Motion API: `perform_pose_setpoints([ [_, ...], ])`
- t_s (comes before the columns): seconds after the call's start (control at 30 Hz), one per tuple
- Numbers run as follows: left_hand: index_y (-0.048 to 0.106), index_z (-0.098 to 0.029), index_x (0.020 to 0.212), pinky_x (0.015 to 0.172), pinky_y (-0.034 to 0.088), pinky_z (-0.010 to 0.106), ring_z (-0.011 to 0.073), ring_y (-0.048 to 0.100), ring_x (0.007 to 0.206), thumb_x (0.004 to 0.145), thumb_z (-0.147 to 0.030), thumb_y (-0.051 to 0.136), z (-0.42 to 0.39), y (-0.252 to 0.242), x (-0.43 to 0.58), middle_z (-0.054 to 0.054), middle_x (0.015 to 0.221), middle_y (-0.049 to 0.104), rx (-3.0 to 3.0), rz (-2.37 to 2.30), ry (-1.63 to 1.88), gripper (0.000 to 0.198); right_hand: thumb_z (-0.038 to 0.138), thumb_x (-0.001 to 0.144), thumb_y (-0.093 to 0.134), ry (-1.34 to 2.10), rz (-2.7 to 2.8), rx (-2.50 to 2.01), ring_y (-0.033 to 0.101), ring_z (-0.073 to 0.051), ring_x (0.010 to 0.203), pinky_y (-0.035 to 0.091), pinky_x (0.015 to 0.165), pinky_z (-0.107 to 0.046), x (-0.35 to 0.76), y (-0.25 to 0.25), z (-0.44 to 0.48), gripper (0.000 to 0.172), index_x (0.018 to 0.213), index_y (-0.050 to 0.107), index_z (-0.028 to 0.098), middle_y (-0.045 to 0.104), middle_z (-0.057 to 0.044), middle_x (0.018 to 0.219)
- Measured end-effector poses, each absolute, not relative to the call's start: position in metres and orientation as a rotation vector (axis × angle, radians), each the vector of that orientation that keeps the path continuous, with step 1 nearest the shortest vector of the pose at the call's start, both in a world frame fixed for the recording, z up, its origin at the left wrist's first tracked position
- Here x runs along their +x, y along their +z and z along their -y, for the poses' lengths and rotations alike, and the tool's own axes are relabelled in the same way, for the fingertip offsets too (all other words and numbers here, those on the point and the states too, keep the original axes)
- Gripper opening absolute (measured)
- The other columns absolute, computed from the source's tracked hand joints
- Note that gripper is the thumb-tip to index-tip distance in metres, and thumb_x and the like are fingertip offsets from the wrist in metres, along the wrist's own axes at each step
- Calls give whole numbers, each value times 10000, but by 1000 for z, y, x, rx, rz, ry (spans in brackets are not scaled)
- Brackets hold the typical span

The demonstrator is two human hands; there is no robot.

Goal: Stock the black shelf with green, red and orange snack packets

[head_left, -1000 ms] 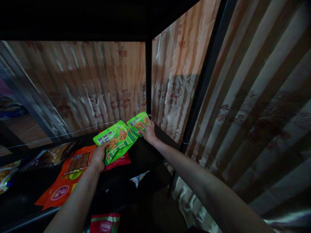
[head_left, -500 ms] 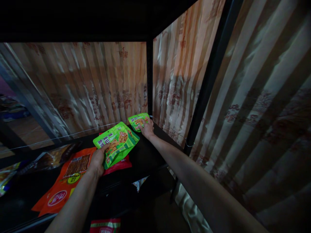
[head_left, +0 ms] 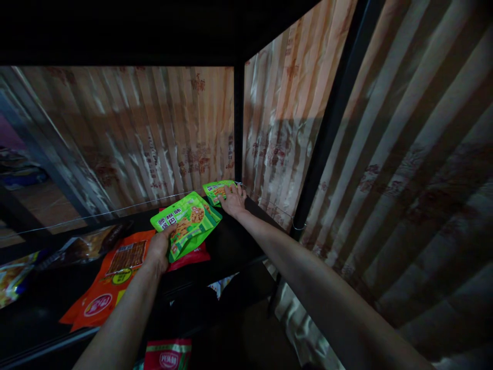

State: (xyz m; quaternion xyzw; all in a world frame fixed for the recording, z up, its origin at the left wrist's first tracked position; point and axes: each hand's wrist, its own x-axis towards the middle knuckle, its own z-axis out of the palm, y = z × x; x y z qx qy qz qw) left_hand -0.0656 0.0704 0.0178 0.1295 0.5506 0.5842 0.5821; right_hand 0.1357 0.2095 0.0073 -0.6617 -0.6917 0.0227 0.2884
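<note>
My left hand is closed on a stack of green snack packets, held just above the black shelf. My right hand reaches to the shelf's far right corner and lies flat, fingers spread, on a single green packet resting there. Under the held stack a red packet lies on the shelf.
An orange packet lies left of my left hand, with darker packets and a yellow one further left. A striped curtain hangs behind and to the right. Black frame posts stand at the corner. A red packet sits on a lower level.
My right hand pushed the single green packet back into the far corner and went from gripping it to lying flat on it. The left hand barely moved.
</note>
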Motion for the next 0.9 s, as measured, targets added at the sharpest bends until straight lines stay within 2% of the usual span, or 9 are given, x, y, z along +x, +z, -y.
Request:
perform_pose_setpoints([
  [0.07, 631, -91, 1061, 558, 583, 332, 204, 663, 504, 778, -172, 625, -70, 21, -66, 71, 648, 701, 329, -1333, 1355, 294, 371, 919, 396, 69, 1820, -1675, 183, -281, 1412, 171, 1120, -449, 135, 12, -201, 534, 1401, 392, 141, 292, -150, 1508],
  [0.2, 644, -59, 1014, 550, 585, 361, 237, 671, 521, 794, -156, 587, -68, 32, -70, 107, 636, 699, 345, -1310, 1223, 248, 294, 912, 396, 183, 1781, -1435, 340, -223, 1349, 246, 1115, -347, 135, 16, -173, 471, 1333, 468, 95, 437, -158, 1416],
  [0.47, 633, -62, 1082, 644, 598, 393, 244, 695, 595, 783, -108, 558, -53, 64, -72, 121, 720, 723, 464, -1155, 1249, 311, 257, 883, 453, 777, 1397, -1258, 521, -161, 1178, 370, 1041, -329, 145, 35, -123, 337, 1206, 542, 219, 557, -62, 1291],
  [0.57, 620, -52, 1120, 708, 593, 410, 255, 707, 665, 804, -134, 528, -42, 76, -68, 136, 775, 730, 506, -1019, 1279, 340, 349, 884, 495, 1230, 1135, -1165, 543, -170, 1137, 437, 979, -368, 153, 47, -104, 273, 1131, 551, 248, 594, -41, 1213],
  [0.7, 616, -53, 1138, 752, 585, 408, 259, 711, 713, 804, -144, 526, -31, 78, -58, 137, 807, 734, 519, -941, 1260, 358, 559, 868, 468, 1822, 907, -861, 621, -213, 981, 516, 855, -440, 172, 53, -73, 394, 1054, 562, 224, 651, -67, 1008],
  [0.8, 628, -50, 1104, 718, 591, 409, 269, 711, 708, 790, -142, 555, -27, 67, -45, 149, 806, 731, 508, -1015, 1130, 335, 426, 878, 536, 1830, 933, -781, 647, -176, 841, 526, 833, -429, 186, 45, -53, 243, 997, 591, 222, 669, -37, 887],
  [0.9, 641, -49, 1055, 667, 597, 401, 267, 707, 666, 771, -107, 590, -27, 53, -24, 153, 775, 728, 493, -1139, 1023, 294, 204, 826, 619, 1664, 945, -1059, 620, -121, 699, 536, 797, -396, 195, 32, -47, 48, 873, 610, 209, 655, 1, 782],
])
